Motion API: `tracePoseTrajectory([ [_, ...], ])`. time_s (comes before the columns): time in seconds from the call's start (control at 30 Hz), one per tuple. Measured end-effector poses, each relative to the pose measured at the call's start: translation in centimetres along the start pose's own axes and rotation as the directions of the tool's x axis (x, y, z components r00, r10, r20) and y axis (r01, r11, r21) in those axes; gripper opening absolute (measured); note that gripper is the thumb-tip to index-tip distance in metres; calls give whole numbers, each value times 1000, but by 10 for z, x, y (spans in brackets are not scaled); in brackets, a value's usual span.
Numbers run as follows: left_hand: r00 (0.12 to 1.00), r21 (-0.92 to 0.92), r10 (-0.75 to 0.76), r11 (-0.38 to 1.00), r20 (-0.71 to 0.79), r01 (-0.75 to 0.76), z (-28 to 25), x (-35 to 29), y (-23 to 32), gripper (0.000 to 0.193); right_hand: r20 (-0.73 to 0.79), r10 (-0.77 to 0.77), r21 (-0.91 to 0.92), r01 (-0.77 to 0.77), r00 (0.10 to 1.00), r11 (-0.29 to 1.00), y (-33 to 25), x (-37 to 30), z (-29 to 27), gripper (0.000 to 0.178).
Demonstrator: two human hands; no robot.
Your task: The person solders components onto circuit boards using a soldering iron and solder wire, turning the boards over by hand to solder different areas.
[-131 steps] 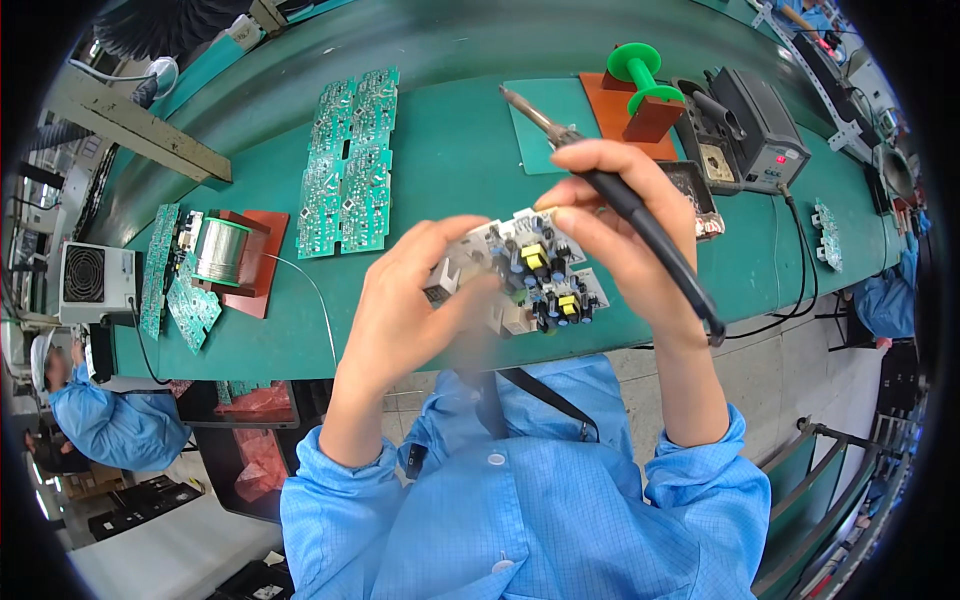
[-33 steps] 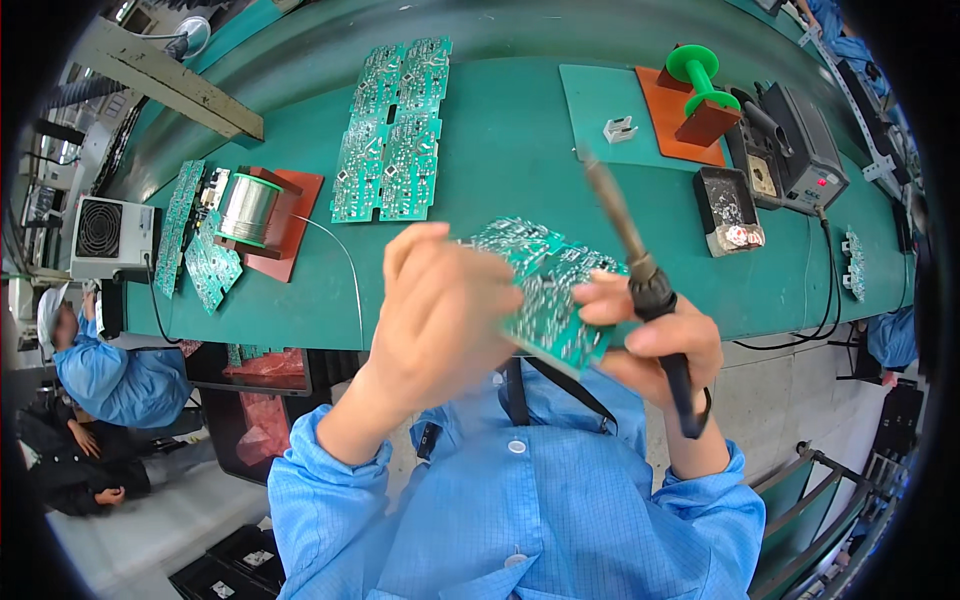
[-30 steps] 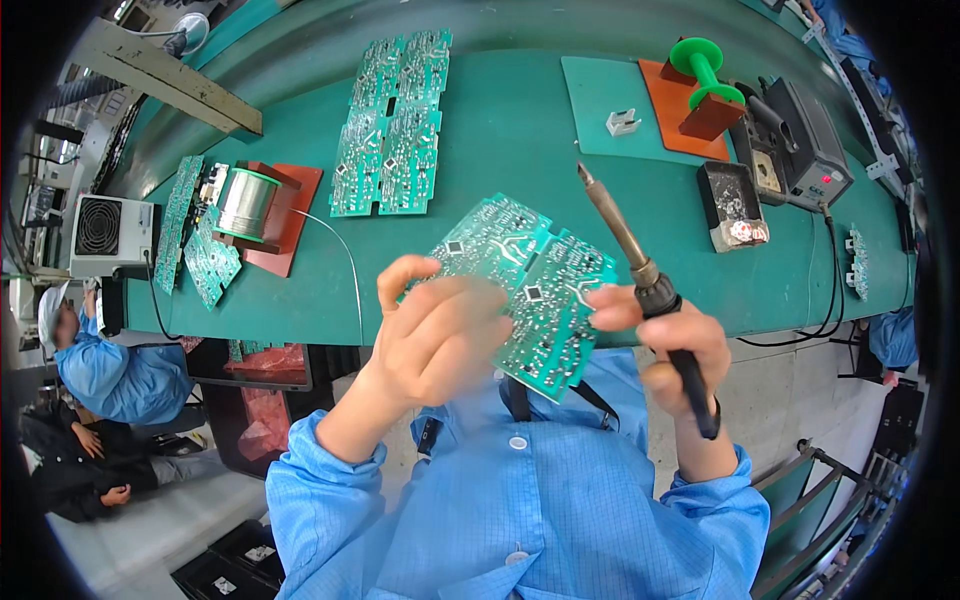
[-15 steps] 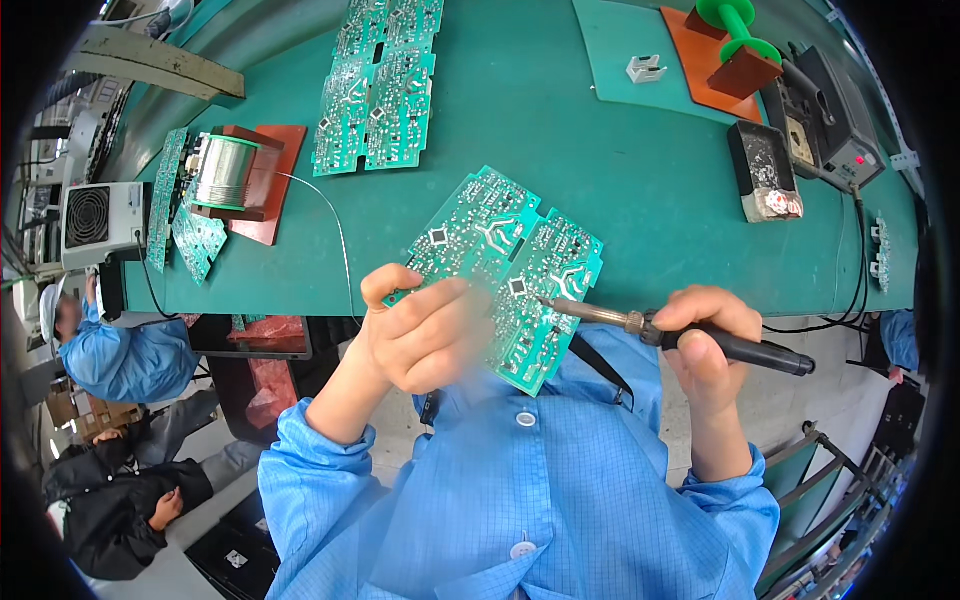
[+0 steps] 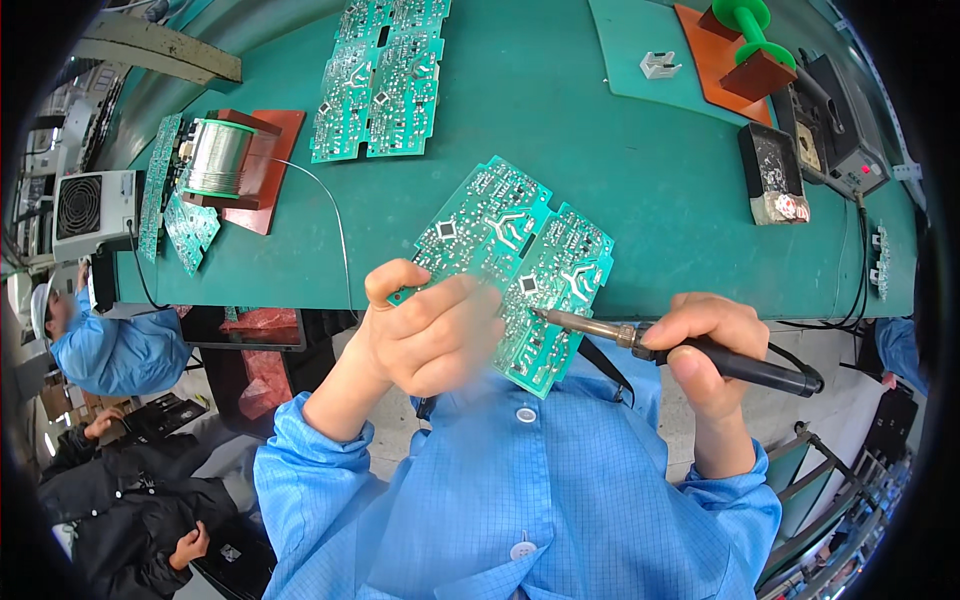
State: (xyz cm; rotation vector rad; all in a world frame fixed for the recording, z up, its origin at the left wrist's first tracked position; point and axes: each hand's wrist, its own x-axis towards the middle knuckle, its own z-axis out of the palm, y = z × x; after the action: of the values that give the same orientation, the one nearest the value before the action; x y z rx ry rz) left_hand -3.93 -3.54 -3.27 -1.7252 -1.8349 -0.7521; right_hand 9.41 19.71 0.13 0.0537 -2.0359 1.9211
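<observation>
My left hand (image 5: 432, 330) is closed on the lower left edge of a green circuit board (image 5: 500, 235), which it holds tilted in front of my chest at the table's near edge. Part of that hand is blurred, and its fingers cover a corner of the board. In my right hand (image 5: 712, 350) is a soldering iron (image 5: 590, 325) with a black handle, gripped between thumb and fingers. The iron's tip meets the board, or hovers just over it, below a square chip. From the solder wire spool (image 5: 218, 158) a thin wire runs toward my left hand; its end is hidden.
More circuit boards (image 5: 380, 90) lie at the back of the green table (image 5: 530, 90). To the right stand a soldering station (image 5: 845, 130), a black tray (image 5: 772, 170) and a green spool (image 5: 745, 30). A fan unit (image 5: 95, 212) sits at far left; people are beyond.
The iron's tip has shifted slightly down and left on the board, its handle end a little lower. My left hand still grips the board. At lower left, a person in black has moved.
</observation>
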Motion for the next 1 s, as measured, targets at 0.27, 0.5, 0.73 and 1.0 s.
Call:
tracePoseTrajectory([
  [0.27,1000,-8,-2,1000,-23,2,2,1,1,19,115,-193,-191,212,974,958,-4,3,0,14],
  [0.5,999,0,2,1000,-40,-2,3,1,2,19,254,-270,-393,354,929,848,-20,-7,9,15],
  [0.73,1000,7,-6,1000,17,6,-1,-1,4,20,365,-283,-480,439,887,759,-28,-17,15,19],
  [1.0,999,5,-16,1000,41,15,-4,-2,4,20,381,-310,-473,471,871,744,-23,-16,13,20],
])
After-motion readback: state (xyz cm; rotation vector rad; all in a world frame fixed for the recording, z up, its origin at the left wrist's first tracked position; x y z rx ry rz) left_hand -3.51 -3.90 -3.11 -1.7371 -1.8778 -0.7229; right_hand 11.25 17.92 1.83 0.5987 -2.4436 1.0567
